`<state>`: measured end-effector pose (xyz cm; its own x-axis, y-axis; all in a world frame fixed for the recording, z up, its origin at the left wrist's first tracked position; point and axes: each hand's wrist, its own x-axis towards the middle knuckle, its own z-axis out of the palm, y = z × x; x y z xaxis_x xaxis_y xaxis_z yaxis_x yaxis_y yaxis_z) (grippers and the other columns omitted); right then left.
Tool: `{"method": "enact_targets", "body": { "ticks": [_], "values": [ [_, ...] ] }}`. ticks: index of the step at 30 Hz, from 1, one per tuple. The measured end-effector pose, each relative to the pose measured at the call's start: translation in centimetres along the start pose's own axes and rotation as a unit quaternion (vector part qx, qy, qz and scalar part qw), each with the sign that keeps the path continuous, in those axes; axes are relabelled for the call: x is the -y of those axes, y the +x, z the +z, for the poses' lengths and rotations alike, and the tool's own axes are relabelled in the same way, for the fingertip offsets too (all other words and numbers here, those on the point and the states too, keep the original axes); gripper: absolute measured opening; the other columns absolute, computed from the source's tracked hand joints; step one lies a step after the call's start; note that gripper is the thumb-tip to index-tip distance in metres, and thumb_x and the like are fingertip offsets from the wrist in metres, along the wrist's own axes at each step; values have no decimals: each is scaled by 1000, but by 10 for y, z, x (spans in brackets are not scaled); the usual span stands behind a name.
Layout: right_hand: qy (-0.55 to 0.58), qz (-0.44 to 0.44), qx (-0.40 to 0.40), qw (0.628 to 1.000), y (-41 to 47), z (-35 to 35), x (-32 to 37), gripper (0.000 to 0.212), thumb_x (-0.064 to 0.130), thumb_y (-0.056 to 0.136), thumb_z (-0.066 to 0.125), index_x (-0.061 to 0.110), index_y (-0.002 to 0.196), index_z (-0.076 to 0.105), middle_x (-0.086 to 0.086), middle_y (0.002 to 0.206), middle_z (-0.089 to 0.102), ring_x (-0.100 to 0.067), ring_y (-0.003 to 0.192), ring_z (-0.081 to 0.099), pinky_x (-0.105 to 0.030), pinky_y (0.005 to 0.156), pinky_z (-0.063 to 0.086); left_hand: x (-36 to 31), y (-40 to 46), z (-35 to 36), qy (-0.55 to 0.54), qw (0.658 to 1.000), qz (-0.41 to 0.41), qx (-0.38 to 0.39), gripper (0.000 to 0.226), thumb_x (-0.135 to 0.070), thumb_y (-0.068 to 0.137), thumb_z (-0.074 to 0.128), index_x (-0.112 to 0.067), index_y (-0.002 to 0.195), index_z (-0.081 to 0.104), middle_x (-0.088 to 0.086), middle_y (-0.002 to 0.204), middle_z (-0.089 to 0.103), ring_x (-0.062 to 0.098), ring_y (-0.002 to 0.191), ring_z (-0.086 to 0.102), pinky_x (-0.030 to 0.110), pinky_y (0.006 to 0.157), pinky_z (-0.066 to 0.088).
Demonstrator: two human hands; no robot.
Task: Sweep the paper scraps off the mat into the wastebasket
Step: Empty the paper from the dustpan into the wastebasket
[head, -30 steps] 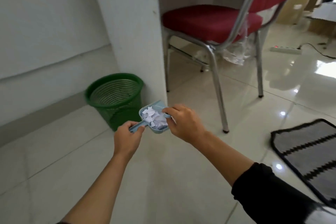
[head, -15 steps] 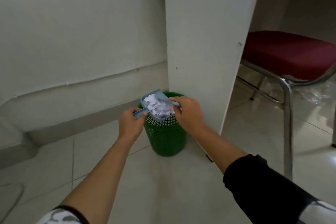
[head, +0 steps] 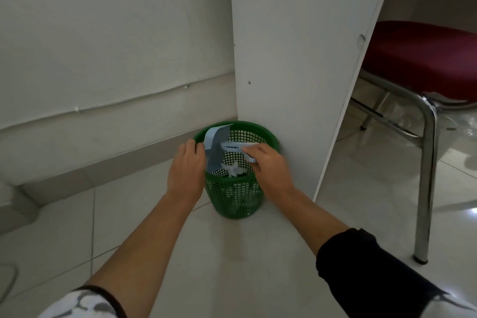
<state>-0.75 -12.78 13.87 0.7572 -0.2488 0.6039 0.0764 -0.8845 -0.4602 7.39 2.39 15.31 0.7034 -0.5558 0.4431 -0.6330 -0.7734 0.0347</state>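
A green mesh wastebasket (head: 268, 137) stands on the floor against a white desk panel. My left hand (head: 187, 162) grips a light blue dustpan (head: 215, 144), tipped steeply with its mouth down inside the basket's left rim. My right hand (head: 268, 165) holds a small white brush (head: 236, 147) over the basket opening, its bristles next to the pan. White paper scraps (head: 233, 169) fall below the pan's mouth, and more show through the mesh near the bottom. The mat is out of view.
The white desk side panel (head: 291, 59) rises right behind the basket. A red-seated chair (head: 423, 59) with chrome legs stands at the right. A white wall with a baseboard (head: 103, 157) runs along the left. Pale floor tiles (head: 232, 266) lie in front.
The dustpan went from level and full of scraps above the basket to tipped into it, with scraps dropping out. My view moved closer to the basket.
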Motion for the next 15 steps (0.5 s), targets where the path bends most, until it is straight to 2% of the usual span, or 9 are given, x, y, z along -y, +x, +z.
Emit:
{"method": "enact_targets", "body": {
  "ticks": [5,11,13,15],
  "values": [
    [-3,25,-22,999,-1,0,-1,27,-5,76,64,-3,103,63,-20,97,67,-34,84,62,-41,75,55,6,-2,-3,-23,999,-30,-4,41,23,62,58,5,100,56,25,95,57,39,87,54,42,65,49],
    [9,29,-64,997,-4,-10,6,23,-1,80,62,-2,103,63,-20,95,68,-31,82,63,-33,76,51,1,-5,-11,1,999,26,-31,53,22,44,70,2,92,60,20,83,61,34,70,59,35,54,51],
    [28,43,-90,995,-4,-15,9,23,1,81,62,-1,103,63,-19,93,68,-28,80,63,-26,74,48,-1,-6,-14,-53,998,-9,-37,45,20,58,66,4,100,58,22,90,59,36,77,58,38,56,50],
    [46,47,-116,991,-2,-23,15,22,3,82,61,0,104,63,-17,92,69,-25,79,63,-25,73,49,-3,-8,-19,-126,989,-47,-58,32,13,76,57,5,107,55,24,98,57,38,84,56,40,62,49]
  ]
}}
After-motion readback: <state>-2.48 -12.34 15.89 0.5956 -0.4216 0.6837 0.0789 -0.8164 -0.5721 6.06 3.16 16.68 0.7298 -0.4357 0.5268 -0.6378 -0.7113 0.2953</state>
